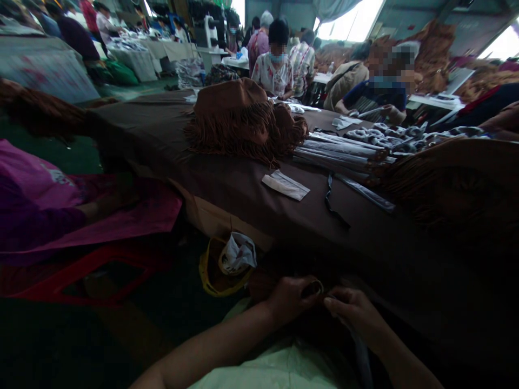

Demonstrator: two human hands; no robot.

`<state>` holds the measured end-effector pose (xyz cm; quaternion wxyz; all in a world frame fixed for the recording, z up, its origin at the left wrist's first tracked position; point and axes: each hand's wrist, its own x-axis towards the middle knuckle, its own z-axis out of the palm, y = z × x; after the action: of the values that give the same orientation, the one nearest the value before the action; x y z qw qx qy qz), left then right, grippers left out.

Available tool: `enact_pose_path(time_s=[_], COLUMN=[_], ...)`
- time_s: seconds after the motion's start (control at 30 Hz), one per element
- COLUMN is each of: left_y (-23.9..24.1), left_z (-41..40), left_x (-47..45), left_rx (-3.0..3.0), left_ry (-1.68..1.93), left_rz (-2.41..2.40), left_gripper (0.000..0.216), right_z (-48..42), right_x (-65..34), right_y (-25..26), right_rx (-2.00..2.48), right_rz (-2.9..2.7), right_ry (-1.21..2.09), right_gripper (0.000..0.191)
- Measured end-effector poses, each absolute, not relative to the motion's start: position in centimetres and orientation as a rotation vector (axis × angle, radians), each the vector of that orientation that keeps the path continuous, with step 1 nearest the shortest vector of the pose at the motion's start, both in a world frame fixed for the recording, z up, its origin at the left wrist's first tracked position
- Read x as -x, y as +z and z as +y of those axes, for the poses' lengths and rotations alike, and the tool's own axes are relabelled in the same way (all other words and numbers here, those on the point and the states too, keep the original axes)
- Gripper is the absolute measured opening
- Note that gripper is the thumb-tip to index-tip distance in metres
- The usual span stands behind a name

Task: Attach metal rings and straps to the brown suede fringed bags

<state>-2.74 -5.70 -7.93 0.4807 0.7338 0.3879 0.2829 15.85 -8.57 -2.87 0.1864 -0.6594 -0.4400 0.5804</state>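
My left hand (290,297) is closed at my lap, with a small pale ring-shaped piece (317,286) showing at its fingertips. Close beside it, my right hand (354,308) has thumb and forefinger pinched together; what sits between them is too dark and small to name. A pale plastic-wrapped strip (363,356) hangs below the right hand; whether that hand grips it I cannot tell. Dark brown material (259,283) lies under and beside the left hand. The area between the hands is in deep shadow.
A brown-covered table (243,183) bears fringed brown bags (235,113), wrapped strips (336,151), a white packet (286,185) and a black cord (329,197). Below stands a yellow-rimmed basket (208,275). A person in pink (36,189) sits left; others work beyond the table.
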Motion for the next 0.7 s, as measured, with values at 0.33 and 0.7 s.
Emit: enact_pose_path(time_s=[0.33, 0.7], left_y=[-7.2, -7.9], left_z=[-6.0, -5.6], left_x=[3.7, 2.2], left_rx=[-1.755, -1.915], left_ry=[0.592, 0.433], left_rz=[0.85, 0.824], left_gripper=[0.027, 0.041], right_z=[-8.3, -8.9], right_x=[-16.4, -16.9], right_y=[-4.3, -3.0], right_rx=[1.807, 1.745], right_rz=[-0.988, -1.241], right_ry=[1.699, 1.988], right_gripper=[0.041, 0.056])
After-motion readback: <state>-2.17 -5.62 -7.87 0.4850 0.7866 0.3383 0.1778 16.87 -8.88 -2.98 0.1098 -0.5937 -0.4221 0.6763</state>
